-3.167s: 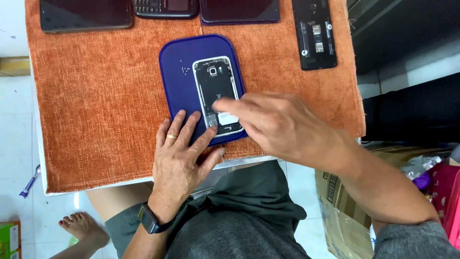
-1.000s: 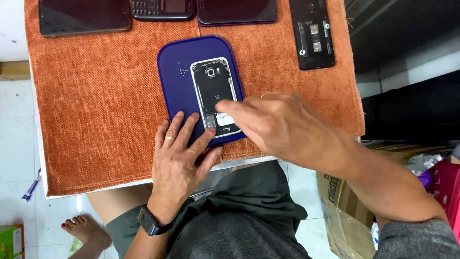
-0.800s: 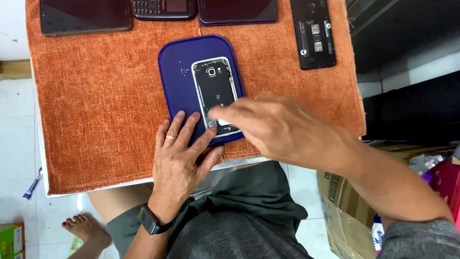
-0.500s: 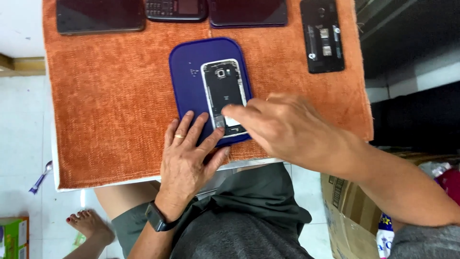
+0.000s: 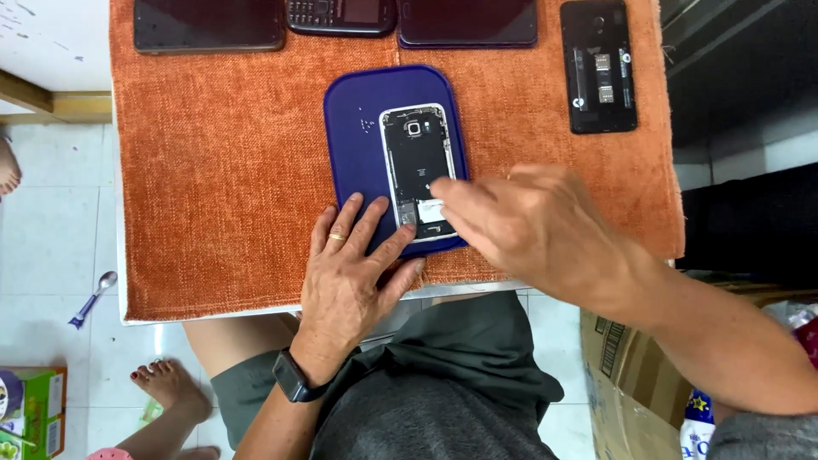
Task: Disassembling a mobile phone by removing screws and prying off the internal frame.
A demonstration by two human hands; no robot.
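A phone with its back cover off [image 5: 416,162] lies on a dark blue mat [image 5: 358,136] on an orange cloth [image 5: 230,170]. My left hand [image 5: 351,273], with a ring and a wrist band, lies flat on the mat's near edge, fingers spread, touching the phone's lower left corner. My right hand [image 5: 532,223] reaches in from the right, its fingertips pressed on the phone's lower right part by a small white piece. Whether those fingers pinch anything is hidden.
Along the cloth's far edge lie two dark phones [image 5: 209,24] [image 5: 467,21] and a keypad phone [image 5: 341,15]. Another opened black phone [image 5: 598,66] lies at the far right. A cardboard box [image 5: 630,375] stands on the floor right; a spoon [image 5: 92,298] lies left.
The view has shifted, so the table sits further right in frame. My right fingertips slid slightly up and along the phone's lower part. My left hand has stayed in place.
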